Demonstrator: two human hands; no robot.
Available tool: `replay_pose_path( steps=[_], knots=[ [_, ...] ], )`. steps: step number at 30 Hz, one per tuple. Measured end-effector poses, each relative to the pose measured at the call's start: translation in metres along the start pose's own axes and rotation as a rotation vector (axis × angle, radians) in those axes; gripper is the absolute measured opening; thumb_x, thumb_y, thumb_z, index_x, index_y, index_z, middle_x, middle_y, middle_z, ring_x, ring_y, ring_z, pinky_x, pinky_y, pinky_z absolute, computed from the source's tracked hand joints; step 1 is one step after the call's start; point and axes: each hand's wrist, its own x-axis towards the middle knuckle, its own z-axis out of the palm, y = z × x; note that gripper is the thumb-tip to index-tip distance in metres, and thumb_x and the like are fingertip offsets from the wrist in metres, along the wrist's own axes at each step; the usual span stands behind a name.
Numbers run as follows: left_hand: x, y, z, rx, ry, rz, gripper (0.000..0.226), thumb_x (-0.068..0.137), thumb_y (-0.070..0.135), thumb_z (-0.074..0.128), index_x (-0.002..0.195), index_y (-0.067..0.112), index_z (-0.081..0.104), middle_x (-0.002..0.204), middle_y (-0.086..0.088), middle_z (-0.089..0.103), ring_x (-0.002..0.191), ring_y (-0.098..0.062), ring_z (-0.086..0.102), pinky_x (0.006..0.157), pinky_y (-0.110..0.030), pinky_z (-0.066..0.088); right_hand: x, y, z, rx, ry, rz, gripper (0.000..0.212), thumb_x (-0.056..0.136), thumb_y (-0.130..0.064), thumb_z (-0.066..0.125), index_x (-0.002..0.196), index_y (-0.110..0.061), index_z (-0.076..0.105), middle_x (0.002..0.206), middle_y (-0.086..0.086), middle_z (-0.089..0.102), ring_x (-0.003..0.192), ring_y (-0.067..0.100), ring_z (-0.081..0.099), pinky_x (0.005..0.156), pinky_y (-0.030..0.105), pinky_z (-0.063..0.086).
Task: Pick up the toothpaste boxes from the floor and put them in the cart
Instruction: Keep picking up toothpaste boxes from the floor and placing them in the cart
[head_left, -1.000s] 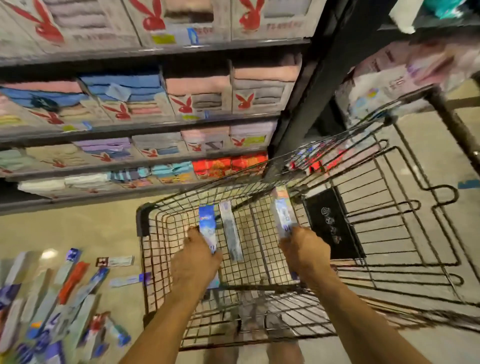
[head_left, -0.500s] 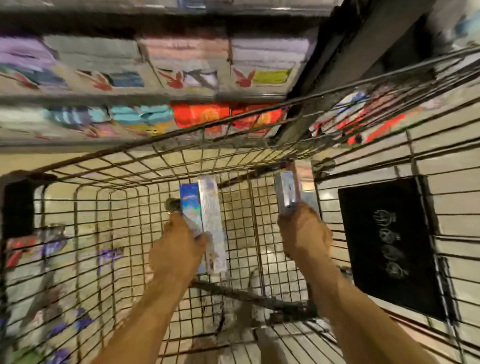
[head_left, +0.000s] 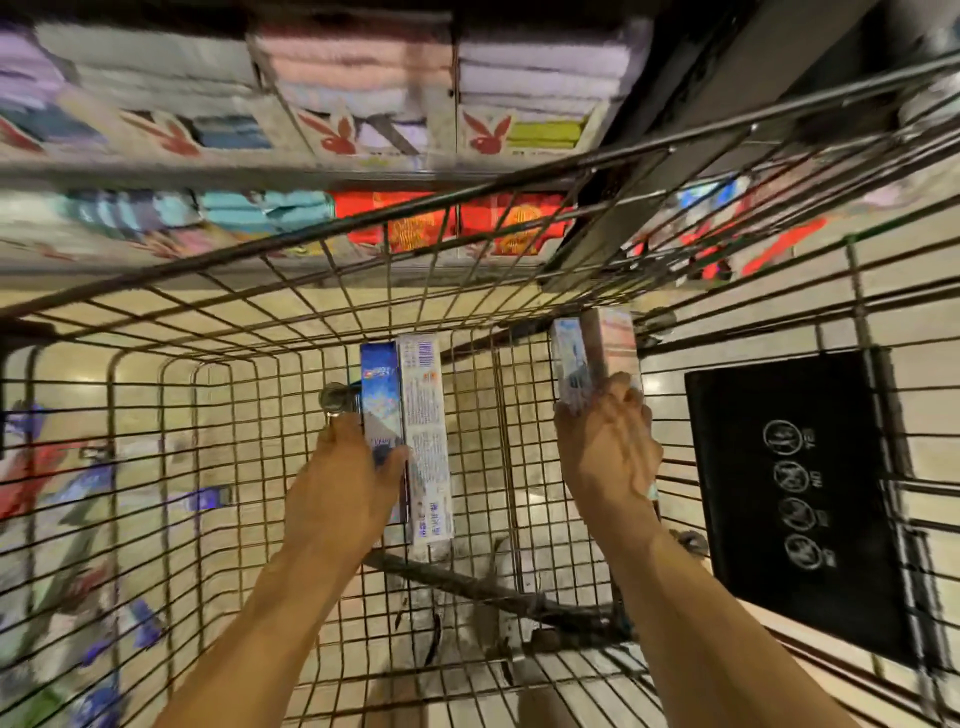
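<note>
Placement step, both hands inside the cart (head_left: 156, 332) basket. Left hand (head_left: 343, 483), centre of frame, grips two toothpaste boxes side by side: a blue box (head_left: 381, 384) and a white box (head_left: 423, 415), long axes pointing toward the top of the frame. Right hand (head_left: 605, 452), right of centre, has its fingers curled round a second pair of boxes (head_left: 592, 348), held on end close to the wire wall above it in the frame. As far as can be judged, all four are above the wire floor, not resting on it. Floor boxes (head_left: 78, 483) show blurred through the mesh at left.

Judgement: release stage.
- Lower each pair until it lies flat on the basket floor, then loosen the fingers. A drop from height risks dented corners.
- Lay them lengthwise across the wires. The mesh gaps look narrower than a box, but an end-on box could wedge.
- Keep the right pair off the black panel (head_left: 795, 493) at right.
- Set both pairs against one wall to leave room for the rest.
</note>
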Motion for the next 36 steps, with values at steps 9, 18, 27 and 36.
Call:
replay_pose_path(
  steps=[9, 18, 27, 36],
  knots=[
    [-0.051, 0.049, -0.086, 0.219, 0.097, 0.151, 0.028, 0.095, 0.040, 0.054, 0.117, 0.024, 0.055, 0.107, -0.002, 0.059, 0.087, -0.025, 0.064, 0.061, -0.032, 0.042, -0.022, -0.018, -0.081, -0.016, -0.020, -0.205, 0.037, 0.099, -0.029, 0.054, 0.132, -0.014, 0.048, 0.120, 0.009, 0.061, 0.106, 0.029, 0.061, 0.072, 0.040, 0.052],
    [-0.169, 0.123, -0.247, 0.342, 0.299, 0.227, 0.048, 0.092, 0.050, 0.046, 0.129, 0.020, 0.050, 0.112, -0.004, 0.061, 0.103, -0.025, 0.061, 0.079, -0.037, 0.052, -0.106, -0.039, -0.285, -0.049, 0.019, -0.557, 0.048, 0.092, -0.045, 0.057, 0.132, -0.020, 0.050, 0.122, 0.004, 0.060, 0.115, 0.029, 0.058, 0.090, 0.046, 0.050],
    [-0.312, 0.129, -0.372, 0.341, 0.486, 0.106, 0.050, 0.088, 0.053, 0.047, 0.128, 0.022, 0.050, 0.122, -0.005, 0.059, 0.117, -0.028, 0.055, 0.096, -0.044, 0.043, -0.206, -0.058, -0.463, -0.117, 0.169, -0.844, 0.058, 0.092, -0.056, 0.049, 0.140, -0.024, 0.050, 0.128, 0.006, 0.061, 0.120, 0.032, 0.056, 0.100, 0.047, 0.042],
    [-0.417, 0.021, -0.439, 0.308, 0.649, -0.154, 0.048, 0.091, 0.050, 0.043, 0.130, 0.023, 0.051, 0.127, -0.005, 0.057, 0.119, -0.029, 0.051, 0.104, -0.046, 0.034, -0.334, -0.141, -0.505, -0.157, 0.214, -1.218, 0.050, 0.093, -0.057, 0.047, 0.131, -0.025, 0.054, 0.128, 0.003, 0.058, 0.123, 0.028, 0.053, 0.107, 0.050, 0.038]
  ],
)
